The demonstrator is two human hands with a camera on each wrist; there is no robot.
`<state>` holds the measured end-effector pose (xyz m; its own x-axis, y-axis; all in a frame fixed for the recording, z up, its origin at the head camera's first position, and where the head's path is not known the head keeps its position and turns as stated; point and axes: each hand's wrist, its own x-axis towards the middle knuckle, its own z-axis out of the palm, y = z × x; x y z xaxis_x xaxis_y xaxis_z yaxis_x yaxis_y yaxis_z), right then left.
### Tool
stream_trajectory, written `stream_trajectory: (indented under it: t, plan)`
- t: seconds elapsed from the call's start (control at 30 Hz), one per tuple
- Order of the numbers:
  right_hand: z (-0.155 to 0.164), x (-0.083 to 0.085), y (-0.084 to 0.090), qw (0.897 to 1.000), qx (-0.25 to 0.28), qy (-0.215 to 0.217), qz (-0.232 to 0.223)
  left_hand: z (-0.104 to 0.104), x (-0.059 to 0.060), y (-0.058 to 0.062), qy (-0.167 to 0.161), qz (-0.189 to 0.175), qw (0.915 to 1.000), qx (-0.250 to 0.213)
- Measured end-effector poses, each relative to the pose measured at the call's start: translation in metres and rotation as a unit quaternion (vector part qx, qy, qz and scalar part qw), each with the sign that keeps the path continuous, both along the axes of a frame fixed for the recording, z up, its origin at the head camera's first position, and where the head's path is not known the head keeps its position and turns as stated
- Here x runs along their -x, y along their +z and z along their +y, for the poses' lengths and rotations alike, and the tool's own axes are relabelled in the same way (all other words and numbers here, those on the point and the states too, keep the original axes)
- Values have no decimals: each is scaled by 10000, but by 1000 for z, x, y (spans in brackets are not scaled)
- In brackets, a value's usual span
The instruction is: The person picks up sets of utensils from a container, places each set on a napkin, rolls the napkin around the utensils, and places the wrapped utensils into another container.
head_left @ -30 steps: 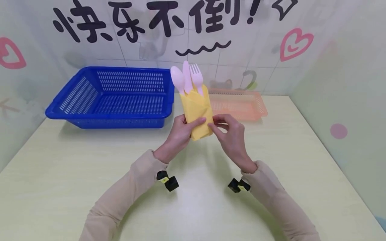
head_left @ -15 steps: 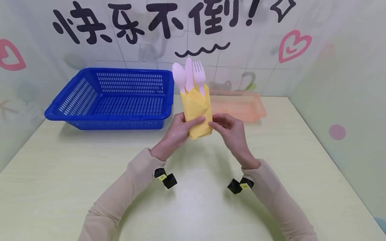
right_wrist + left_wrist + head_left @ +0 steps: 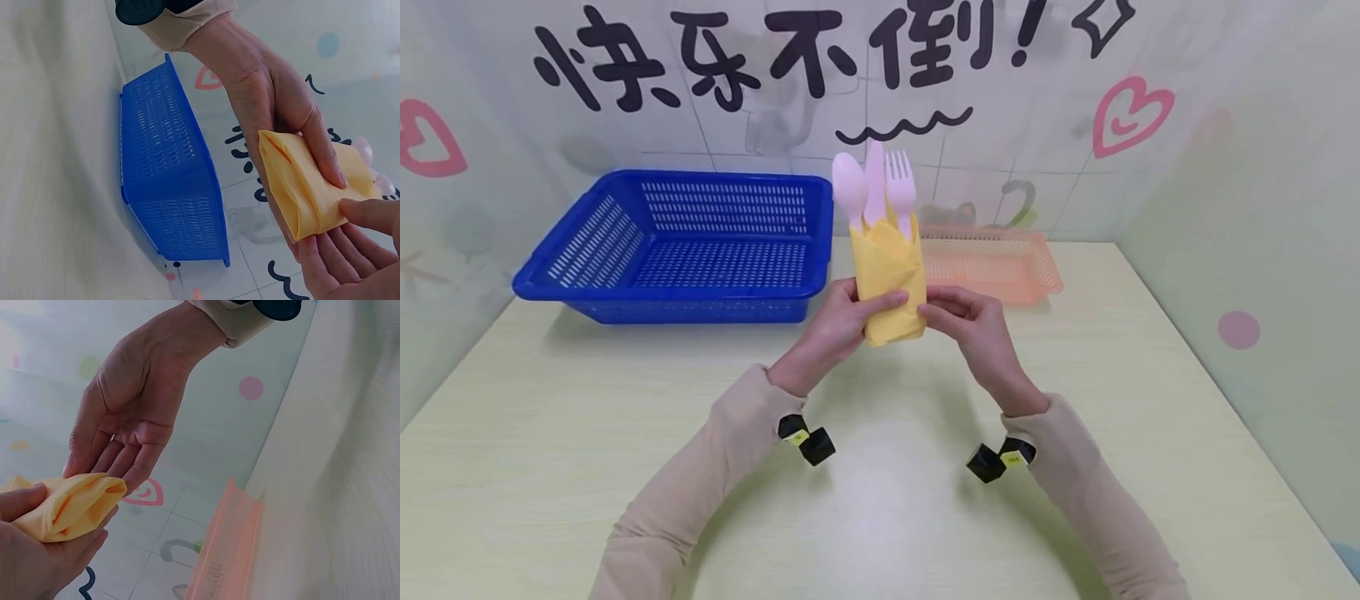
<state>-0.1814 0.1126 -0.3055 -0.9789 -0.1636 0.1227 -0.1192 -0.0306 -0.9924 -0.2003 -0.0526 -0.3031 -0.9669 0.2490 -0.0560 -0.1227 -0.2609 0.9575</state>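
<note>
A yellow napkin (image 3: 891,271) is folded into a pouch, held up over the table. Out of its top stick a pale pink plastic spoon (image 3: 850,185), a knife (image 3: 875,179) and a fork (image 3: 901,185), side by side; their handles are hidden inside. My left hand (image 3: 835,323) grips the pouch, thumb across its front and fingers behind. At the pouch's right edge, my right hand (image 3: 973,333) pinches the napkin between thumb and fingers. The right wrist view shows the folded layers at the bottom end of the napkin (image 3: 306,187).
A blue plastic basket (image 3: 700,290) stands at the back left of the pale table (image 3: 880,500). Behind the pouch to the right lies a shallow orange-pink basket (image 3: 1037,279). A printed wall hanging (image 3: 1030,108) closes off the back.
The pouch with its cutlery has turned slightly more upright and risen a little in the head view. Both hands keep their hold on it.
</note>
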Motion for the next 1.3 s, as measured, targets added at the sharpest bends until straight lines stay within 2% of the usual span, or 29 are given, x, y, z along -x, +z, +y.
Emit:
stream_trajectory:
  t: [0.17,0.37,0.53,0.8,1.03,1.3]
  plan:
    - [1,0,-3,9992,94,255,-287,0,0,-4,-149,-111,9998,22]
    - [-1,0,-7,9987,2,298,-414,0,0,-10,-334,1,9994,-46]
    - [-3,-1,-10,9988,73,153,-453,-1,-1,-13,-297,126,9987,404]
    - [-6,-3,-12,9983,162,8,-551,-1,-3,-13,-61,333,9929,1138]
    - [-7,-3,-10,9964,295,-101,-790,-1,-3,-11,9,339,9928,1151]
    - [-5,-5,-13,9989,23,-117,-463,-4,-3,-11,3,204,9929,1174]
